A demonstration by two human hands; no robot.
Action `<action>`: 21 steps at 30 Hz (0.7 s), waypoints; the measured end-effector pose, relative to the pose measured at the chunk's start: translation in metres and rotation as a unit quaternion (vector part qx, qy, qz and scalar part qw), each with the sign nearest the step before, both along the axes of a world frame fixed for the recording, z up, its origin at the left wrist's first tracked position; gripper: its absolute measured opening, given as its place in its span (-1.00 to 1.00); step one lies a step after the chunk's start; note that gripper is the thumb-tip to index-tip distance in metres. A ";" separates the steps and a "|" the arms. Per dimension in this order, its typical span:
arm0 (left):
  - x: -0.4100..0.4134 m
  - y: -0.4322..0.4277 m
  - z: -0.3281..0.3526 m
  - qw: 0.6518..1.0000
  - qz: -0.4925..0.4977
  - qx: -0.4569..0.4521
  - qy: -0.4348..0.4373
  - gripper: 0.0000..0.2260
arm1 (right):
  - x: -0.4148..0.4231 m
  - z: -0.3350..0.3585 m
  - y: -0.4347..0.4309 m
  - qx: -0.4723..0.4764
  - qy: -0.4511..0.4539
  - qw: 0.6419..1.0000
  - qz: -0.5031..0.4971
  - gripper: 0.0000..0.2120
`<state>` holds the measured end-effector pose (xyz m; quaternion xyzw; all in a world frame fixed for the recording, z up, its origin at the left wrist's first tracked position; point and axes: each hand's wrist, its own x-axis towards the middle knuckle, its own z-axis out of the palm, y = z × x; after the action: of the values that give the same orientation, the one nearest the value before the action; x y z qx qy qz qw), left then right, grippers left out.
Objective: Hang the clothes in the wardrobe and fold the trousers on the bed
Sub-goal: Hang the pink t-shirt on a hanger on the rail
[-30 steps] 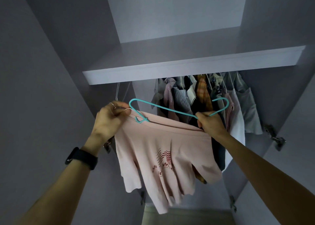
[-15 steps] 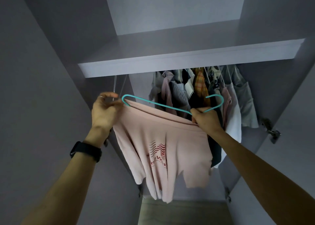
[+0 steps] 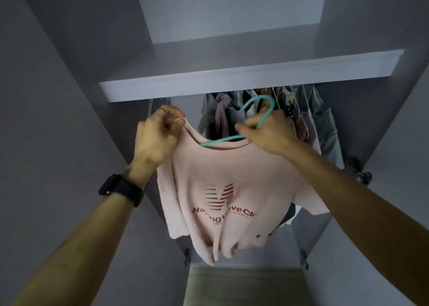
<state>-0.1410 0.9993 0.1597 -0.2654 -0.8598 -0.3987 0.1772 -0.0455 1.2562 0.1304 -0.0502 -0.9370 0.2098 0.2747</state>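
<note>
Pink T-shirt (image 3: 222, 189) hangs between raised hands: left (image 3: 155, 138) pinches its collar, right (image 3: 269, 131) grips the teal hanger (image 3: 262, 117).

Hands: two, the left hand (image 3: 155, 138) and the right hand (image 3: 267, 131).
T-shirt (image 3: 220, 185): one, pink with a red print.
Hanger (image 3: 267, 115): one, teal.
Watch (image 3: 120, 189): one, black, on the left wrist.
Ring (image 3: 161, 112): at least one on the left hand; a second cannot be told for sure.
Shelf (image 3: 232, 80): one.
Hung clothes (image 3: 325, 129): several, packed too close to count.
Hinges (image 3: 362, 174): three in view.
</note>
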 end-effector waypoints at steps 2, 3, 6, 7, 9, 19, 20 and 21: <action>0.000 0.003 0.004 1.000 -0.016 0.014 -0.017 -0.90 | -0.006 0.015 -0.015 0.136 -0.115 0.984 0.026 -0.53; 0.001 0.004 0.004 0.999 -0.035 -0.007 -0.025 -0.90 | -0.009 0.026 -0.018 0.130 -0.125 0.983 0.025 -0.52; 0.004 0.006 -0.003 0.992 -0.085 -0.066 -0.062 -0.86 | -0.019 0.054 -0.008 0.040 -0.006 0.998 -0.052 -0.52; 0.004 0.006 -0.001 0.994 -0.083 -0.039 -0.067 -0.85 | -0.021 0.058 -0.007 0.057 0.037 0.995 -0.073 -0.53; 0.003 0.006 0.002 0.996 -0.057 0.027 -0.057 -0.87 | -0.022 0.053 -0.018 0.125 -0.013 0.990 -0.058 -0.55; 0.027 0.031 -0.004 0.975 -0.140 -0.135 -0.106 -0.97 | -0.028 0.037 -0.047 0.010 -0.044 0.999 0.019 -0.48; 0.030 0.035 -0.004 0.973 -0.147 -0.142 -0.110 -0.97 | -0.024 0.030 -0.050 -0.011 -0.025 0.999 0.043 -0.52; 0.031 0.037 -0.004 0.971 -0.143 -0.155 -0.113 -0.95 | -0.019 0.023 -0.048 -0.044 0.000 0.997 0.064 -0.55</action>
<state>-0.1104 1.0363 0.1553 -0.3629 -0.8787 -0.3093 -0.0235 -0.0644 1.2083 0.1531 -0.0021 -0.9282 0.2683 0.2579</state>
